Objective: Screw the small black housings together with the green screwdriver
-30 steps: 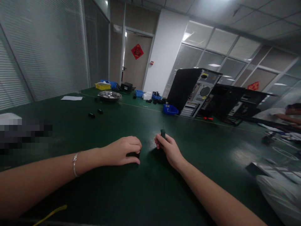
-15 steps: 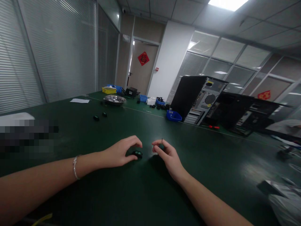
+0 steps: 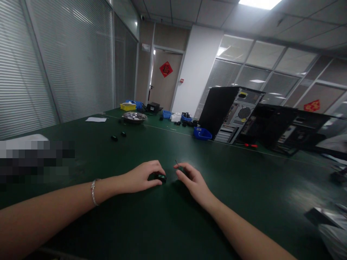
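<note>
My left hand [image 3: 142,177] rests on the green table [image 3: 168,216] with its fingers curled round a small black part [image 3: 160,177]. A bracelet sits on that wrist. Just to its right, my right hand [image 3: 192,180] is closed on a small screwdriver [image 3: 179,167]; its thin tip sticks up and leans left, toward the black part. The handle is mostly hidden in my fingers. The two hands are a few centimetres apart.
Two small black parts [image 3: 118,136] lie further back on the left. A metal bowl [image 3: 135,117], yellow and blue bins [image 3: 128,106] and a blue tray [image 3: 202,134] stand at the back. Open computer cases [image 3: 233,115] stand at the back right. A red screwdriver [image 3: 251,145] lies near them.
The screwdriver in my right hand has tipped from upright to leaning left and sunk lower. My left hand lifted its fingers, showing the black part, then closed on it again.
</note>
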A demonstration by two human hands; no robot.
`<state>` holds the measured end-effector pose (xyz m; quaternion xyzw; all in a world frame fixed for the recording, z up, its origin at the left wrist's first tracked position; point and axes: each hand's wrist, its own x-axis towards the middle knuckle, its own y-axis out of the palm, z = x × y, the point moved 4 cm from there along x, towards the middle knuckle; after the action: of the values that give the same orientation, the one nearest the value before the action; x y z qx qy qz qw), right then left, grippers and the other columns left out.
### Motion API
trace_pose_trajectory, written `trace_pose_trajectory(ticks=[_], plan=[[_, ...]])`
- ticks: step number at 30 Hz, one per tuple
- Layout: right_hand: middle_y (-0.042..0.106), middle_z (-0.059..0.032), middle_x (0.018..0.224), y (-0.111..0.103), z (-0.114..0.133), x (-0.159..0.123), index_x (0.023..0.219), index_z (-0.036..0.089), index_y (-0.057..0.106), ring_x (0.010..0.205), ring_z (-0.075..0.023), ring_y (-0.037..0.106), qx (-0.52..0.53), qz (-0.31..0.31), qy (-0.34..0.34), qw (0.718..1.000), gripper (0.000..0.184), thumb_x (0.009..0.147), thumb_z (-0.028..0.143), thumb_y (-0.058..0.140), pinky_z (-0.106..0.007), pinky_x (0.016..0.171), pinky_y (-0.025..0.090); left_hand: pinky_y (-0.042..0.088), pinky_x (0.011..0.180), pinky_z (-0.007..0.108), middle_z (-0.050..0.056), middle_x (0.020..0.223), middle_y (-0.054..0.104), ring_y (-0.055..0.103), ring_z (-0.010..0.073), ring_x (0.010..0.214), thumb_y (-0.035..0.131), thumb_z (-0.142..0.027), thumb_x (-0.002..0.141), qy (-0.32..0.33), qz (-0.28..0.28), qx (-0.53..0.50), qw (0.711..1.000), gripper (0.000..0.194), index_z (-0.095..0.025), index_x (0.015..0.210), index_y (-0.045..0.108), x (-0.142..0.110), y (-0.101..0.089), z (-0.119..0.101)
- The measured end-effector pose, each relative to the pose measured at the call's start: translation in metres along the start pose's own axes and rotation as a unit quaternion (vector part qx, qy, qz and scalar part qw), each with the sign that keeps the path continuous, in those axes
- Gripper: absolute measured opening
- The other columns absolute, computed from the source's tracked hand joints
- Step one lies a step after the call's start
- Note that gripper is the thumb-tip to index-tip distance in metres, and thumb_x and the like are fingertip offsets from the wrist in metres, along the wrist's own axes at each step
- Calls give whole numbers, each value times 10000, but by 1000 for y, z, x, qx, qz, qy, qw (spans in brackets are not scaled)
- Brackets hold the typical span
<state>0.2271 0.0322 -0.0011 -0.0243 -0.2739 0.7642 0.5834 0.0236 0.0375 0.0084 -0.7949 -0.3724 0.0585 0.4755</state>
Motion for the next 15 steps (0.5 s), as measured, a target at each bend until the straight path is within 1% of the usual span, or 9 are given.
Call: trace_pose_trajectory(ticks=[2, 5, 6, 8, 10, 11, 13, 15], plan=[[606, -22, 837, 0, 4, -1, 1104, 216, 654, 762, -187, 561, -16, 6, 0, 1000, 300, 938, 441, 544, -313, 696, 443, 480, 820, 307, 64, 1046, 589, 583, 199, 933, 650, -223, 882, 2, -3, 0, 1000, 220, -184, 1098, 648, 0, 0, 0], [625, -25, 823, 0, 11, -4, 1194, 227, 631, 663, -174, 573, -59, 32, 5, 998, 331, 956, 427, 517, -306, 625, 460, 477, 811, 298, 61, 1029, 590, 583, 194, 920, 644, -203, 879, 10, -12, -3, 1000, 195, -177, 1073, 650, 0, 0, 0], [639, -31, 840, -1, 15, -4, 1218, 234, 623, 665, -177, 586, -82, 38, -5, 996, 329, 961, 408, 514, -311, 631, 471, 476, 810, 295, 60, 1030, 589, 582, 192, 918, 642, -200, 879, 14, -13, -5, 1000, 194, -178, 1071, 648, -1, 0, 0], [669, -51, 932, -1, 22, -6, 1229, 252, 625, 779, -204, 626, -134, 47, -48, 989, 303, 966, 351, 513, -339, 725, 493, 473, 814, 294, 61, 1036, 589, 580, 192, 923, 639, -205, 881, 17, -9, -6, 1000, 197, -183, 1077, 647, -1, -1, -1], [678, -64, 1058, -1, 28, -7, 1240, 264, 619, 953, -230, 627, -179, 58, -90, 978, 297, 962, 290, 517, -369, 855, 476, 468, 824, 299, 62, 1030, 595, 576, 202, 940, 650, -232, 880, 16, -4, 0, 1000, 209, -185, 1083, 651, -1, -1, -2], [675, -67, 1100, -1, 29, -8, 1259, 265, 600, 999, -235, 621, -194, 64, -97, 974, 312, 957, 268, 521, -376, 884, 468, 465, 828, 302, 61, 1021, 599, 574, 209, 950, 657, -245, 877, 17, -2, 6, 1000, 211, -186, 1079, 657, -1, -1, -2], [672, -69, 1132, 0, 29, -8, 1272, 257, 568, 1012, -233, 625, -211, 76, -96, 970, 329, 946, 241, 531, -373, 884, 471, 459, 830, 304, 60, 1004, 606, 570, 218, 964, 665, -259, 873, 17, -1, 15, 1000, 198, -185, 1056, 669, -1, -1, -3], [675, -67, 1114, 2, 30, -9, 1221, 249, 584, 995, -230, 629, -226, 87, -98, 965, 286, 940, 228, 537, -362, 867, 475, 457, 818, 297, 56, 990, 611, 573, 215, 950, 666, -253, 870, 16, -3, 17, 1000, 175, -184, 1030, 679, -1, -1, -3]])
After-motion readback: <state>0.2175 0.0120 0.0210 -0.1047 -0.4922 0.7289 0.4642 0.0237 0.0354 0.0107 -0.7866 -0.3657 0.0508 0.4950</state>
